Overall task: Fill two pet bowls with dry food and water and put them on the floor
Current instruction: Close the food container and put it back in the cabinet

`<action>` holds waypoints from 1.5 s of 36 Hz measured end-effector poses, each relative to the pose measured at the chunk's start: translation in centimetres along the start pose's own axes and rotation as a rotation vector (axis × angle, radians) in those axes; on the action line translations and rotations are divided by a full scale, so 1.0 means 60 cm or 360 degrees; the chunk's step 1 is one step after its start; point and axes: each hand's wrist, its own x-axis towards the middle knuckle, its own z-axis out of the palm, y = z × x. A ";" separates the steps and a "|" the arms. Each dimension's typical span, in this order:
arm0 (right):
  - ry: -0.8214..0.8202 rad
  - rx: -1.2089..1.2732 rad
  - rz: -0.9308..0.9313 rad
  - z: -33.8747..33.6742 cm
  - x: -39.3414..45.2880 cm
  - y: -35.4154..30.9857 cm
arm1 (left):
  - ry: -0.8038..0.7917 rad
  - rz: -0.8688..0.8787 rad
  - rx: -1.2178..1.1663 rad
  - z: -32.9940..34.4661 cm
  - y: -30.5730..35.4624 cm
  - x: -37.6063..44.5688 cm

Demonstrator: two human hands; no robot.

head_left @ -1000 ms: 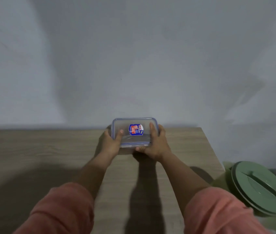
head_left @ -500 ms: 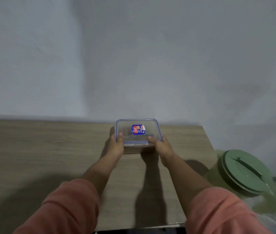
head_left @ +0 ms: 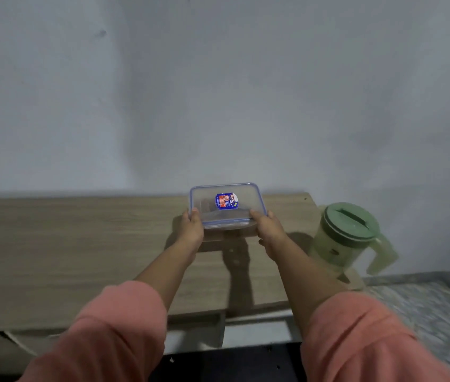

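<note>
Container [head_left: 228,206]: clear rectangular box, blue-rimmed lid with a sticker, sitting at the far edge of the wooden tabletop [head_left: 80,244], close to the wall [head_left: 218,92]. The lid looks seated on it. Something dark shows through the plastic, probably the dry food, but too blurred to confirm.

Your left hand [head_left: 192,228] grips the near left corner, thumb on the lid rim and fingers down the side. Your right hand [head_left: 269,232] does the same at the near right corner. Both are curled onto the box, neither is free.

Progress, as I read it: early. No pet bowls in view, nothing visibly poured, nothing on the floor [head_left: 433,312]. The food box isn't open yet. The green-lidded jug [head_left: 347,238] stands at the table's right end with its lid on and its handle pointing right, apart from both of your hands; water presumably comes from there. Left to do: open the box, find the bowls, fill both, set them down.

Room:
- The tabletop left of the box is a wide bare stretch, good for staging bowls.
- Right side is tight: the jug is just beside the right edge, near your right forearm. Watch the elbow when you pull the box back.
- Wall directly behind the box, so no room to push forward. Draw it toward you.
- The near table edge is below your forearms, with a dark gap under it.
</note>
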 end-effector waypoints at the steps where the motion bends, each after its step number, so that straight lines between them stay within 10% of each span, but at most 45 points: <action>1: 0.0006 0.0003 0.0002 -0.001 -0.021 -0.001 | -0.0017 0.0015 -0.0010 -0.003 -0.012 0.005; 27: 0.0194 0.0008 0.0127 -0.173 -0.346 0.177 | -0.0386 0.0007 -0.0024 -0.027 -0.124 -0.450; 54: -0.0019 -0.0024 0.0121 -0.288 -0.083 0.484 | -0.0196 -0.0096 0.0049 0.209 -0.399 -0.274</action>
